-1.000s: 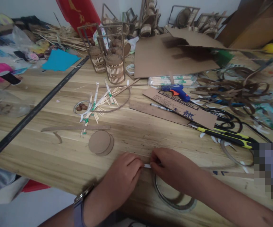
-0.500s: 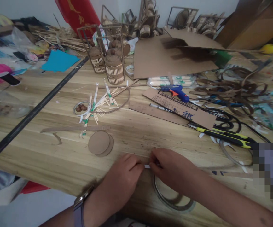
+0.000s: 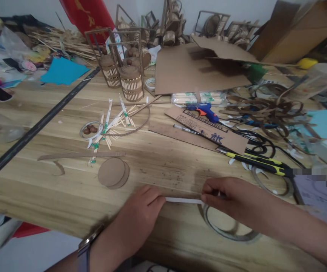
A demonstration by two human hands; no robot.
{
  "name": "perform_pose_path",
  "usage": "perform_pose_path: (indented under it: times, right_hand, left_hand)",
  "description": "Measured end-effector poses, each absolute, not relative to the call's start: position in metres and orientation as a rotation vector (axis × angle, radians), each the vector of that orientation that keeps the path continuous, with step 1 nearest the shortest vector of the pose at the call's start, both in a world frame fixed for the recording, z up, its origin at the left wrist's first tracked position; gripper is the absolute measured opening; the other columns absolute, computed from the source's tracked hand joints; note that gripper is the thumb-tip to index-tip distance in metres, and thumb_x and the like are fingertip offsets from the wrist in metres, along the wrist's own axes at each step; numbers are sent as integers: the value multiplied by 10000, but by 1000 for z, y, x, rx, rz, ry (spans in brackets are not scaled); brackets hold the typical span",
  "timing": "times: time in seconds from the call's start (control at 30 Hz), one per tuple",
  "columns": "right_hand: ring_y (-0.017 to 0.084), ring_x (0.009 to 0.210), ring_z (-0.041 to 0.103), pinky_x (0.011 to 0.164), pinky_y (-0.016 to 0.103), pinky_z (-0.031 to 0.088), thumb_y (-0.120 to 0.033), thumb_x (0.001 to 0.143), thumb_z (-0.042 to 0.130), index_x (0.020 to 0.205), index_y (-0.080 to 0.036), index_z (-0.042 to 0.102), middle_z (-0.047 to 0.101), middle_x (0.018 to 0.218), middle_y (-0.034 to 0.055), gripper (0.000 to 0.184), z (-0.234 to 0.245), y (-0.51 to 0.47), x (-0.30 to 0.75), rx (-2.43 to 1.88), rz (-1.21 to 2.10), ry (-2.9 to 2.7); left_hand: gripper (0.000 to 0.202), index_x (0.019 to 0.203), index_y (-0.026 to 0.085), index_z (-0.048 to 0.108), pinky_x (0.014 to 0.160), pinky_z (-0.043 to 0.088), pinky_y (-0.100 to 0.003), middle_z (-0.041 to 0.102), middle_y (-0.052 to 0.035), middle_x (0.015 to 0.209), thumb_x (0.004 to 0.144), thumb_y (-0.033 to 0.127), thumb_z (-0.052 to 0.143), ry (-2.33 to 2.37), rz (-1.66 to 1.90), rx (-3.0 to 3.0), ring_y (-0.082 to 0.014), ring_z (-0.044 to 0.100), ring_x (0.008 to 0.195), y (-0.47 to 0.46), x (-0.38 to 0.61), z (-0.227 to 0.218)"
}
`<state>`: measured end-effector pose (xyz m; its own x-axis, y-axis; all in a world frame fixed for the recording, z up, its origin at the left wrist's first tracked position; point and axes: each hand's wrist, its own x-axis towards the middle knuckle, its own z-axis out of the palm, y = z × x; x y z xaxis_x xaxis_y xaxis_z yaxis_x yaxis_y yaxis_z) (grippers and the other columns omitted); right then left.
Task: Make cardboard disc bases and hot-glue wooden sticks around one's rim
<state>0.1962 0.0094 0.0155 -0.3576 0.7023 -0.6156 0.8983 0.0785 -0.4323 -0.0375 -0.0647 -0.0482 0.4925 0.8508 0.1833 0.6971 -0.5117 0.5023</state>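
A thin white strip of tape (image 3: 183,200) stretches flat over the wooden table (image 3: 163,158) between my two hands. My left hand (image 3: 142,211) presses its left end down with closed fingertips. My right hand (image 3: 231,198) pinches the other end, just above a thin roll of double-sided tape (image 3: 227,226) lying on the table. A brown cardboard strip lies under the white one. Two cardboard discs (image 3: 112,172) lie to the left of my hands.
A yellow-handled utility knife (image 3: 258,160), a blue glue gun (image 3: 204,110), printed cardboard strips (image 3: 209,130), loose sticks (image 3: 115,122), small slatted baskets (image 3: 131,83), a large cardboard sheet (image 3: 197,68) and curled brown strips (image 3: 268,109) cover the far table. A black ruler (image 3: 36,130) runs diagonally at the left.
My right hand has moved to the right with the tape roll, drawing out a longer white strip. My left hand stays pressed on the strip's left end.
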Motion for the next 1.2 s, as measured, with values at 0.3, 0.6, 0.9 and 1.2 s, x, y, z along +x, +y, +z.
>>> perform_pose_path:
  times: [0.3,0.6,0.9,1.2]
  right_hand:
    - [176,665,581,575,265,350,-279,853,511,755,-218,663,683,738,28,191,8,14,228,1526,-947,2156]
    - [182,681,586,567,269,325,-245,860,501,738,-219,648,685,771,37,193,5,10,218,1543,-786,2135]
    - [173,687,579,572,263,319,-221,863,494,734,-215,610,666,779,35,173,3,7,218,1542,-761,2175]
    - [159,603,545,530,260,272,-195,847,514,710,-225,595,643,705,14,162,3,4,217,1587,-707,2156]
  left_hand:
    - [286,910,159,634,758,558,-327,658,-39,895,970,79,366,1274,664,2428,-179,604,830,-63,-38,-45]
    - [282,910,164,630,743,543,-309,664,-32,889,970,77,369,1277,708,2415,-174,606,825,-63,-38,-43]
    - [309,946,174,635,725,519,-296,644,-34,884,964,64,347,1242,669,2441,-171,582,822,-61,-39,-43]
    - [339,1063,184,638,738,494,-299,626,-41,916,951,53,346,1228,499,2479,-178,564,847,-62,-42,-48]
